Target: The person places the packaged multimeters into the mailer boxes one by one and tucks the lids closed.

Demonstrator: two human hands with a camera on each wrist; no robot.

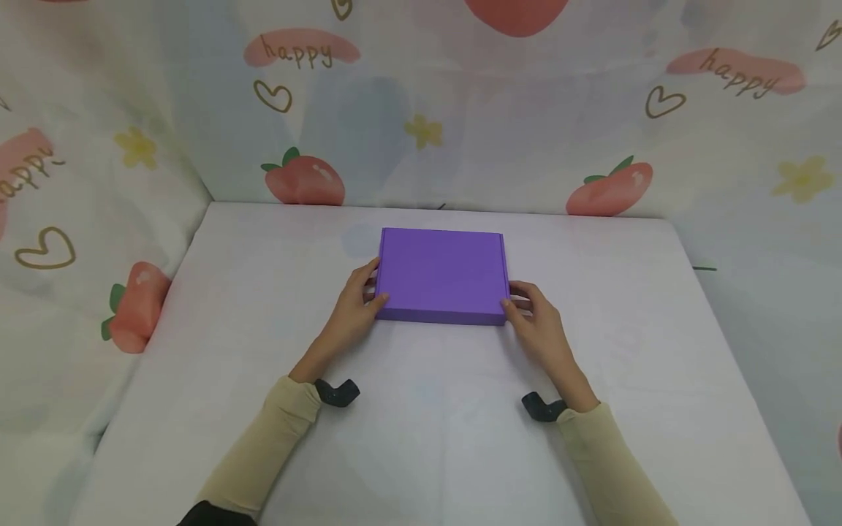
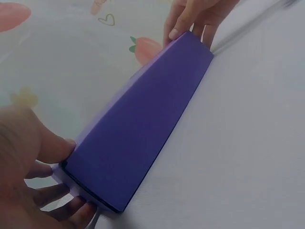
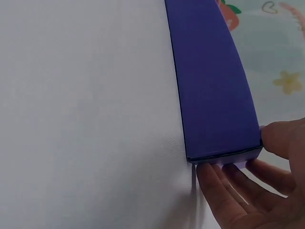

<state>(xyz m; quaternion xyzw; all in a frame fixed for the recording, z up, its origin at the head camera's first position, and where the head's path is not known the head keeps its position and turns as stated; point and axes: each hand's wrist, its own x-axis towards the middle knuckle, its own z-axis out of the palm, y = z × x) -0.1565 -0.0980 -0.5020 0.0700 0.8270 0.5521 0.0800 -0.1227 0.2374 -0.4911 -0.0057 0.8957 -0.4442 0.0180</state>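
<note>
A flat purple cardboard box [image 1: 442,274] with its lid down lies near the middle of the white table. My left hand [image 1: 351,310] holds its left end, the thumb on the near top corner and the fingers along the side. At the opposite end, my right hand [image 1: 541,332] grips the box in the same way. In the left wrist view the front face of the box [image 2: 138,114] runs from one hand to the other. The right wrist view shows fingertips against the end wall of the box [image 3: 214,86], with the thumb at its upper corner. Its inside is hidden.
The white table [image 1: 434,431] has its far edge just behind the box. Cloth backdrops [image 1: 487,95] with printed fruit, hearts and flowers hang behind and at the sides. Dark curved pieces [image 1: 338,393] sit at both wrists, by the beige sleeves.
</note>
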